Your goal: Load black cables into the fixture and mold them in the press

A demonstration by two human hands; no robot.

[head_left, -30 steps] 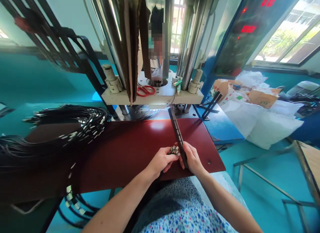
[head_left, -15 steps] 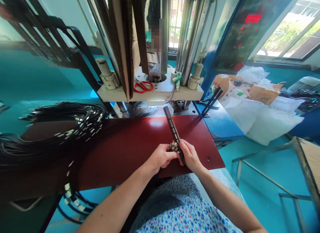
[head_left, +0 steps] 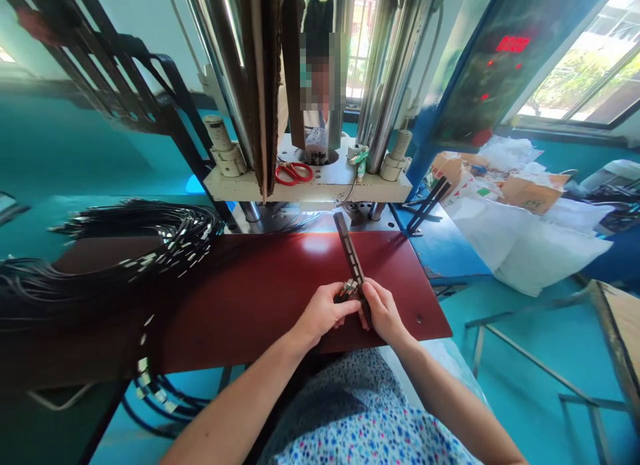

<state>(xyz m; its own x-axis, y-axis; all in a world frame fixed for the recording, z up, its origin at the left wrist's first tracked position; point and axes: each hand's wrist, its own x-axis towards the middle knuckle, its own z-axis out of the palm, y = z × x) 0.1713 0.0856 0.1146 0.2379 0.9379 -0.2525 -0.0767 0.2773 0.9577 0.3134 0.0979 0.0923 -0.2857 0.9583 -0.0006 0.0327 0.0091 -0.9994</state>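
My left hand (head_left: 325, 313) is closed around a bunch of small metal cable connectors (head_left: 349, 288) that show between thumb and fingers. Beside it, my right hand (head_left: 384, 310) grips the near end of a long dark slotted bar (head_left: 353, 255). Light metal pieces sit in a row along the bar's slots. The bar slants away over the red-brown tabletop (head_left: 260, 298), its far end near the press. Both hands are close together, with the left fingertips near the bar. What the right fingertips touch is partly hidden.
A big coil of black cables (head_left: 175, 242) lies on the left, and more cables (head_left: 157, 395) hang below the table edge. A press (head_left: 320, 188) stands ahead, with red scissors (head_left: 294, 173) on its plate. White plastic bags (head_left: 535, 238) are at the right. Another person is behind the press.
The view has shifted slightly, so things appear a little further right. Fewer connectors show in my left hand's bunch. My right hand keeps its hold on the bar.
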